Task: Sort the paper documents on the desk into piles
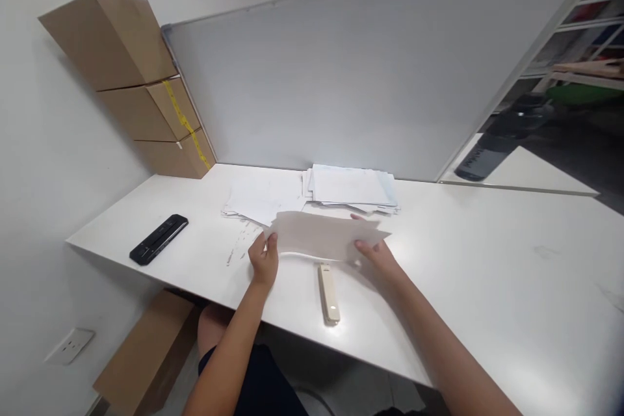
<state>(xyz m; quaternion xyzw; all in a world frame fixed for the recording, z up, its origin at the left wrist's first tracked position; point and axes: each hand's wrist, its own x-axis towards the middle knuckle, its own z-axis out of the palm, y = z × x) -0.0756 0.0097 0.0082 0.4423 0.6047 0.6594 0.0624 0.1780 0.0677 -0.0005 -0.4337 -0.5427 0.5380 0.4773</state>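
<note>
Several sheets of white paper (316, 234) are held up over the table between my two hands. My left hand (264, 259) is closed on their left edge, thumb in front. On the right edge, my right hand (374, 250) pinches the sheets, with the thumb on the near face and the fingers mostly hidden behind. The right corners fan slightly apart. Just below the paper lies a cream-coloured stapler (328, 294), pointing away from me. Behind the paper are a loose spread of sheets (260, 198) on the left and a thicker paper stack (353, 186) on the right.
A black flat tray-like object (159, 239) lies on the white table (487, 260) at left. Cardboard boxes (141, 71) are stacked in the back left corner. A whiteboard (316, 78) stands along the back edge. A dark bottle (497, 136) is at the right, beyond the board.
</note>
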